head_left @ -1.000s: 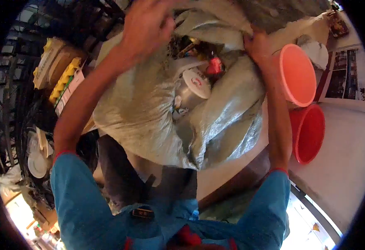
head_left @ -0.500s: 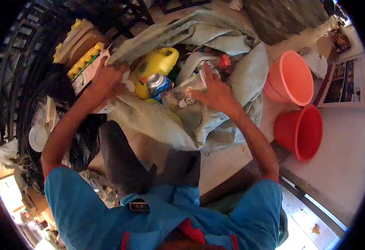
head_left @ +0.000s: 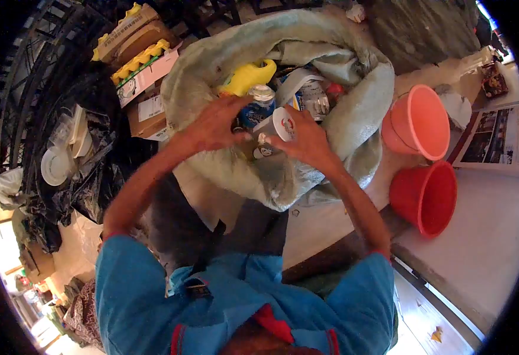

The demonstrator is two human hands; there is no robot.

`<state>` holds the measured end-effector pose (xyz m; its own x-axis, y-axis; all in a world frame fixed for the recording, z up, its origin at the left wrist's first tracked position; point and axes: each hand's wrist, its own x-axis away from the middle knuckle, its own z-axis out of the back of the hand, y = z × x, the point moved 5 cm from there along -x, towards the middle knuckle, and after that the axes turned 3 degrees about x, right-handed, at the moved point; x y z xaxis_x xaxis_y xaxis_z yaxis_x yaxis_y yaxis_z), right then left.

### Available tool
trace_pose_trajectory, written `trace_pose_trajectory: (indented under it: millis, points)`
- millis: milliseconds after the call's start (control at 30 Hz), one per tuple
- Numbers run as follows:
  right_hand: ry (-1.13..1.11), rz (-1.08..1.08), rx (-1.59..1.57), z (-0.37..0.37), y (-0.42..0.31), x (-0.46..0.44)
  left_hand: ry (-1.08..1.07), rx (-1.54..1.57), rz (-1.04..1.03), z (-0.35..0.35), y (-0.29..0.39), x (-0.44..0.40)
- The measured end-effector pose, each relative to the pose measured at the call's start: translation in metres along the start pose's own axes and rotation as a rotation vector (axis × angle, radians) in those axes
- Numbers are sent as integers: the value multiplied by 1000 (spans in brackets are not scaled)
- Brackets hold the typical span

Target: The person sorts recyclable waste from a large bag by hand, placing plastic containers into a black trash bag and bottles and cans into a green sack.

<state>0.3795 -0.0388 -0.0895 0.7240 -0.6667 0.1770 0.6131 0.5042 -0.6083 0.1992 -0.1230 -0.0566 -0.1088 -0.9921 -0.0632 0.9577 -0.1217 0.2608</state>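
A large greenish-grey woven sack [head_left: 212, 65] lies open in front of me, its rim folded outward. My left hand [head_left: 221, 124] is over its near left part, fingers apart, beside a blue can [head_left: 256, 107]. My right hand [head_left: 304, 139] has its fingers around a pale cup [head_left: 283, 124] with a red mark, near the sack's middle. Behind them in the sack are a yellow plastic container [head_left: 247, 77], a clear plastic item [head_left: 314, 97] and something red [head_left: 334, 90].
A pink bucket [head_left: 394, 124] and a red bucket [head_left: 404, 192] stand at the right. Flattened cardboard [head_left: 130, 35] and a brown box [head_left: 144, 118] are at the left, near black plastic bags [head_left: 94, 177] and a white round container [head_left: 55, 165]. Dark railings stand far left.
The sack's mouth has been opened wide and its rim lowered. Both hands have come from the rim to the contents. My right hand has taken hold of the cup.
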Motion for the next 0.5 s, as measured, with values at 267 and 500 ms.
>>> trace_pose_trajectory:
  millis: [267,500]
  points:
    - [18,457,-119,31,-14,-11,-240,948,277,-57,11,4]
    - [286,339,187,76,63,-85,108,937,464,-3,6,33]
